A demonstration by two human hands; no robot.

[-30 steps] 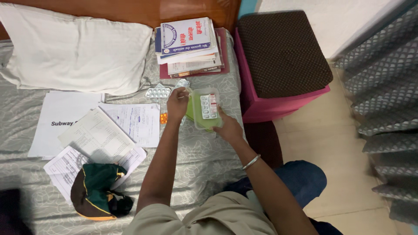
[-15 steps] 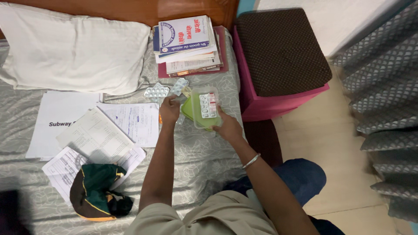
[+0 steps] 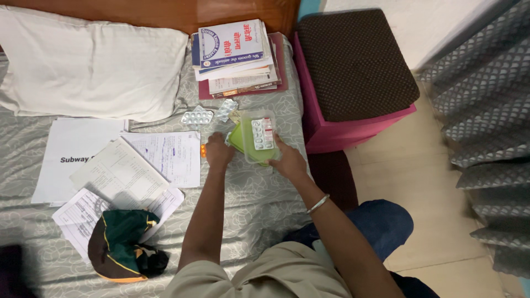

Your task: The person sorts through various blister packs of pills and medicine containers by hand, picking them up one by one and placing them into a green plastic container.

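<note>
The left hand (image 3: 219, 152) has dropped from the foil strips onto the orange blister strip (image 3: 203, 150) on the bed — its grip unreadable — while the right hand (image 3: 289, 162) steadies the green box (image 3: 255, 139), fingers closed on its edge.

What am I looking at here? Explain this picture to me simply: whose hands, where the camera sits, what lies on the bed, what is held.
There is no machine: a person works with bare hands, and the one camera sits on their head, looking down at a bed. The right hand holds a clear box with a green lid beneath it and a pill strip inside. The left hand rests on the sheet beside the box, by a small orange strip. Two more strips lie just beyond. Papers are spread to the left, with a green cap near the person. A pillow and stacked books lie at the headboard. A pink stool stands beside the bed.
</note>
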